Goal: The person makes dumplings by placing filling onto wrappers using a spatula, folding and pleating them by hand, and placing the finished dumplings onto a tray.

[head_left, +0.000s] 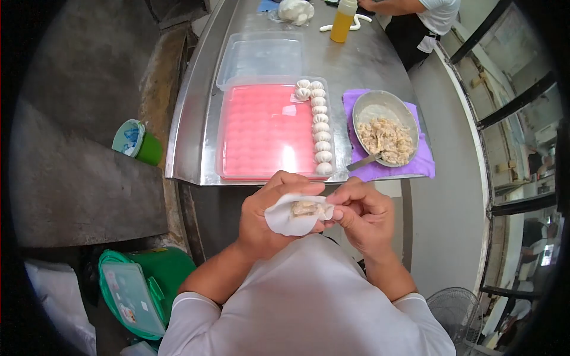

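Note:
A round white dough wrapper point(279, 218) with pale filling point(304, 208) on it lies in my left hand point(261, 209), whose fingers curl around it from beneath. My right hand point(367, 216) pinches the wrapper's right edge between thumb and fingers. Beyond my hands, a clear tray with a pink base point(267, 133) holds a column of pleated white dumplings point(321, 136) along its right side. To the right, a metal bowl point(369, 107) of filling with a spatula point(363, 162) in it rests on a purple cloth point(426, 155).
An empty clear lid point(261, 56), a yellow bottle point(342, 22), dough strips point(360, 21) and a wrapped white lump point(295, 11) are farther up the metal table point(208, 107). A co-worker point(415, 29) stands at upper right. Green bins point(148, 150) are left.

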`<state>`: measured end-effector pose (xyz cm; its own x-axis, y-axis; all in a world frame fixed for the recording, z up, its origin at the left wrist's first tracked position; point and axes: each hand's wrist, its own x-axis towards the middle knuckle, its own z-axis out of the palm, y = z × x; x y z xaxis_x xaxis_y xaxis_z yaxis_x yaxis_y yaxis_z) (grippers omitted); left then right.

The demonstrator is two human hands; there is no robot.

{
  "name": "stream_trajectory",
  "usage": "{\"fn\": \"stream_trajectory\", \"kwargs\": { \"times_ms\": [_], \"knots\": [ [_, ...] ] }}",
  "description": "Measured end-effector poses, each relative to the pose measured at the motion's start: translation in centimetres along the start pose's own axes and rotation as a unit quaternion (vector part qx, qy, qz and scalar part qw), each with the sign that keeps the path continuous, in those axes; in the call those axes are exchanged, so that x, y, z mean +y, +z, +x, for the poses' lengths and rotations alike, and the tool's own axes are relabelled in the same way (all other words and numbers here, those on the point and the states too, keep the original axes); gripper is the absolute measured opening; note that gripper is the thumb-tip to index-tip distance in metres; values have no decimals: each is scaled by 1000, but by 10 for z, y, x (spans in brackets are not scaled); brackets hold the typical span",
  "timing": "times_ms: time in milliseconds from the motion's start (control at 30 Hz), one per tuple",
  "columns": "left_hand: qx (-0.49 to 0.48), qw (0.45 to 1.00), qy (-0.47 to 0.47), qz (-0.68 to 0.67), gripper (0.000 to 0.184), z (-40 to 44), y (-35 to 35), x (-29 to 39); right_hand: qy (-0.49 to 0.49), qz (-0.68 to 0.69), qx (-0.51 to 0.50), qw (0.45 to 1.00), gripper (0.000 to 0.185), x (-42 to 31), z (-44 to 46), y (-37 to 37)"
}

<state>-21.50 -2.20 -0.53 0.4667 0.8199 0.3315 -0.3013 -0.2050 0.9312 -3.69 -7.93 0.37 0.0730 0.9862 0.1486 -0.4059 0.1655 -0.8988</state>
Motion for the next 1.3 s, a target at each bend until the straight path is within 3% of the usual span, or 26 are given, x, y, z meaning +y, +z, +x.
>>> {"fn": "stream_trajectory", "kwargs": {
  "times_ms": [67, 133, 200, 267, 367, 467, 533, 667, 767, 867, 933, 1033, 1100, 1167, 1267, 1300],
  "knots": [
    [23, 999, -26, -25, 46, 2, 5, -1, -31, -81, -23, 996, 13, -1, -1, -11],
    [-7, 999, 35, 19, 48, 6, 4, -10, -55, -125, -13, 991, 12, -6, 1, -13],
    [-23, 998, 30, 51, 48, 10, 5, -7, -77, -169, -4, 983, 12, -11, 2, -16],
    [-37, 996, 24, 83, 49, 11, 10, -3, -116, -288, -25, 950, 14, -14, 1, -23],
    [9, 999, -12, 42, 50, 11, 16, -4, -159, -306, -57, 937, 17, -18, 6, -26],
    [8, 999, 28, 33, 50, 13, 13, -8, -142, -298, -16, 944, 16, -17, 6, -22],
    [-34, 995, 31, 86, 48, 15, 13, -5, -154, -310, -28, 938, 16, -20, 5, -21],
    [-25, 996, 17, 89, 47, 14, 14, -1, -145, -334, -48, 930, 15, -25, 6, -18],
    [9, 1000, 3, -10, 48, 13, 10, -8, -129, -292, -36, 947, 14, -21, 6, -15],
    [-46, 998, 19, 49, 48, 15, 7, -3, -161, -310, -36, 936, 13, -18, 8, -14],
    [-15, 999, -34, 19, 48, 14, 9, -2, -149, -317, -37, 936, 14, -19, 5, -12],
    [37, 999, -11, -31, 48, 11, 7, -12, -144, -330, -56, 931, 17, -17, 7, -15],
    [28, 998, -31, -47, 47, 12, 6, -11, -151, -336, -73, 927, 18, -13, 10, -12],
    [20, 997, -50, -61, 45, 13, 4, -7, -163, -246, 0, 956, 18, -6, 11, -1],
    [-16, 995, -88, -50, 43, 14, 3, -2, -160, -322, -54, 931, 17, -9, 11, -9],
    [21, 994, -77, -76, 42, 13, 8, -3, -160, -323, -53, 931, 17, -11, 10, -10]
  ]
}}
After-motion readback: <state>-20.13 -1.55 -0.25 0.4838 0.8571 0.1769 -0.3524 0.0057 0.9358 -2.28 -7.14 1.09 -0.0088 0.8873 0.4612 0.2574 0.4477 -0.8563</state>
